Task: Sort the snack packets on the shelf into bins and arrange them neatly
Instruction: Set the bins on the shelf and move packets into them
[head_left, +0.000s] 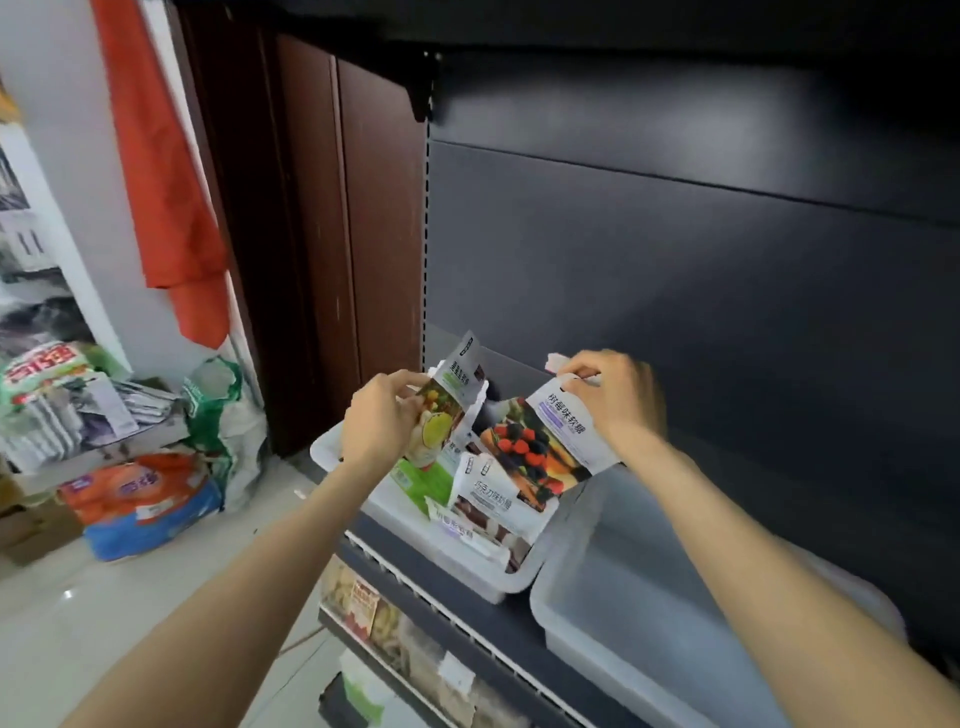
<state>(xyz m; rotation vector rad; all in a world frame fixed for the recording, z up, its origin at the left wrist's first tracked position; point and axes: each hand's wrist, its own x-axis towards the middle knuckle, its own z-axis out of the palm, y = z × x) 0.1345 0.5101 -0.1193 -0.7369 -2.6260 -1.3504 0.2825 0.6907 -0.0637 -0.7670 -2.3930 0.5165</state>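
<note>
Pinching raspberry gummy packet (540, 447) by top edge, right hand (618, 400); left hand (382, 421) grips fruit packet (441, 415). Risk: loose pinch drops packet beside clear bin (597, 613) below fingers.

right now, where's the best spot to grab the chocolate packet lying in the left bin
Probably its white top edge, from above: the chocolate packet leans in the left bin with that edge raised and free, while its lower end is wedged among other packets.
</note>
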